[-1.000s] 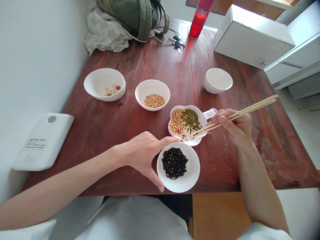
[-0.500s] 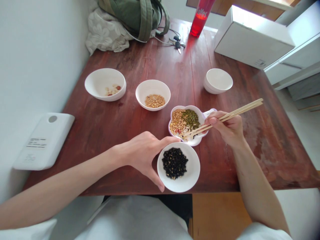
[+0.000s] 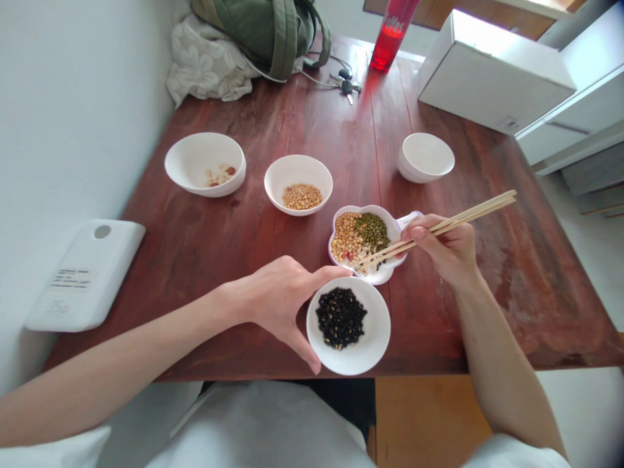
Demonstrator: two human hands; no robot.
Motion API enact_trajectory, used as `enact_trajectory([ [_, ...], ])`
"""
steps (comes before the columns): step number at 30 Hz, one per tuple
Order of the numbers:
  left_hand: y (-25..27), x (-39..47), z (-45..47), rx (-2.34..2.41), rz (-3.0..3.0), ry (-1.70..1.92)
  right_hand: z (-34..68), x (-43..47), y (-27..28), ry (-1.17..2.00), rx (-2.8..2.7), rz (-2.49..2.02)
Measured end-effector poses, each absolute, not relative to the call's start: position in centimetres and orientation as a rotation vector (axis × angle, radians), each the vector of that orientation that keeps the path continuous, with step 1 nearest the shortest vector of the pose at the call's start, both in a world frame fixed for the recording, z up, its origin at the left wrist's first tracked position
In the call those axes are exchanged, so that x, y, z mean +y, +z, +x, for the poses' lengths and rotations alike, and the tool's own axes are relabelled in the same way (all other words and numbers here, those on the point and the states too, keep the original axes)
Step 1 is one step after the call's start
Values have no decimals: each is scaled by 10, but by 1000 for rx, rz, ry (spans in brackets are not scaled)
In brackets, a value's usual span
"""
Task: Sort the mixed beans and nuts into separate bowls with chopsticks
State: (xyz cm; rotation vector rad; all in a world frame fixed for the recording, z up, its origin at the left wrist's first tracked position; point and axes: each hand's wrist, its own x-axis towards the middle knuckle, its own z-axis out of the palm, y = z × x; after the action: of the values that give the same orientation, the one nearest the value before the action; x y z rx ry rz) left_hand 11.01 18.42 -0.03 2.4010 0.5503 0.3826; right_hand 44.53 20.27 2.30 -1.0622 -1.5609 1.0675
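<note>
My left hand (image 3: 287, 305) is curved around the left side of a white bowl (image 3: 375, 348) at the table's near edge. Black beans (image 3: 341, 318) lie inside that bowl. In my right hand (image 3: 446, 250) is a pair of wooden chopsticks (image 3: 468, 212), slanting down to the left. Their tips reach into a flower-shaped dish (image 3: 385, 275) with a purple rim, just beyond the bowl. Soybeans (image 3: 347, 233), green mung beans (image 3: 371, 229) and some pale and reddish peanuts (image 3: 363, 253) fill parts of the dish. Whether the tips pinch a piece is too small to tell.
Farther back stand a bowl with peanuts (image 3: 185, 162), a bowl with soybeans (image 3: 298, 170) and another white bowl (image 3: 425, 156). A white power bank-like device (image 3: 88, 276) lies left. Behind are a green bag (image 3: 248, 32), keys (image 3: 346, 84), a red bottle (image 3: 387, 45) and a white box (image 3: 492, 78).
The chopsticks have shifted slightly, their back ends a little farther right and up. My left hand and the bowl of black beans stay in place.
</note>
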Motion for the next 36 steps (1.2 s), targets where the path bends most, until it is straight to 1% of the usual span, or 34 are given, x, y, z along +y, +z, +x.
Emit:
enact_trajectory([
  [30, -1, 183, 110, 569, 2395, 362, 448, 202, 22, 1095, -1555, -1122],
  [36, -1, 183, 110, 550, 2383, 374, 448, 204, 23, 1085, -1568, -1054],
])
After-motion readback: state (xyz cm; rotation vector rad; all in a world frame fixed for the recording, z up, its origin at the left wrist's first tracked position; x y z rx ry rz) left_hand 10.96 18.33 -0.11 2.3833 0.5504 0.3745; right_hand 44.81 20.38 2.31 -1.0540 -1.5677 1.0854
